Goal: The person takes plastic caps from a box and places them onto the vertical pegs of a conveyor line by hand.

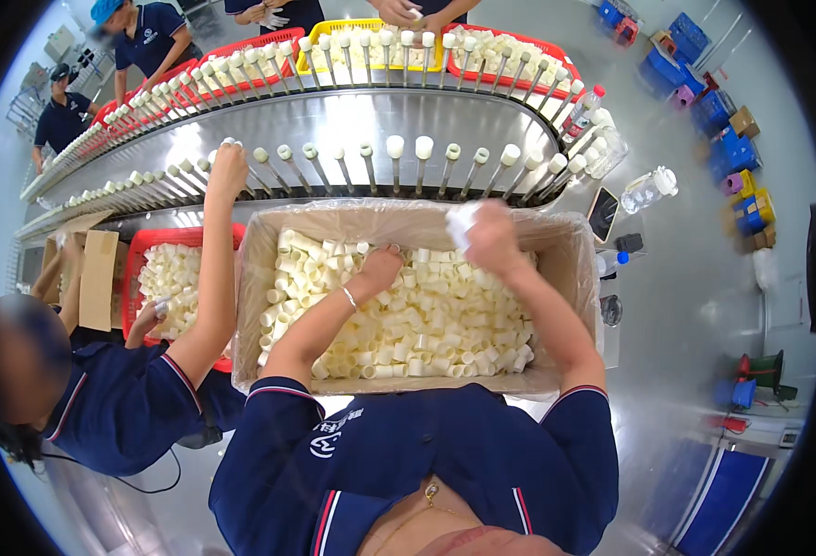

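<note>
A large box [566, 255] lined with clear plastic stands in front of me, filled with short cream-white plastic sleeves [426, 320]. My left hand [377, 271] is down in the far middle of the pile, its fingers curled among the sleeves. What they hold, if anything, is hidden. Above the box's far right part, my right hand [495, 243] is closed on a white thing [462, 227]; motion blurs both, and its kind is unclear. Just beyond the box runs a curved conveyor with upright metal rods [368, 170], several of them topped with white sleeves.
At left, a co-worker's hand [229, 159] reaches the rods above a red basket [178, 278] of sleeves. More people and baskets line the far side. A phone [602, 214], a clear bottle [650, 190] and a red-capped bottle [582, 113] stand at right.
</note>
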Available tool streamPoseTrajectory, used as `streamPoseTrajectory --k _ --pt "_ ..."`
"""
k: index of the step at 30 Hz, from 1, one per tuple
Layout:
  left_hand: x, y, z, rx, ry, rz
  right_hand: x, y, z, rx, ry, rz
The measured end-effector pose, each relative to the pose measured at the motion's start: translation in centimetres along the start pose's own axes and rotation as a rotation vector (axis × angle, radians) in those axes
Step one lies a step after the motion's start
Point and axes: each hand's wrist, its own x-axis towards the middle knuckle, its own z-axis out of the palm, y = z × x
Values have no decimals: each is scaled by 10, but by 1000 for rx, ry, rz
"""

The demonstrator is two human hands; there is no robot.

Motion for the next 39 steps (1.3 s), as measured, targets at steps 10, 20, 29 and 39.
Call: streamPoseTrajectory --k 10,20,29,39 --pt "-42 0 -60 -1297 225 -54 -66 -70 112 242 -886 372" --pt "-61 -16 -166 -1008 693 24 -54 -50 106 502 -1075 384" --pt "1 -87 -204 -201 747 -189 33 -36 7 1479 -901 439" --pt "82 -53 -235 95 209 -68 128 15 13 253 -29 418"
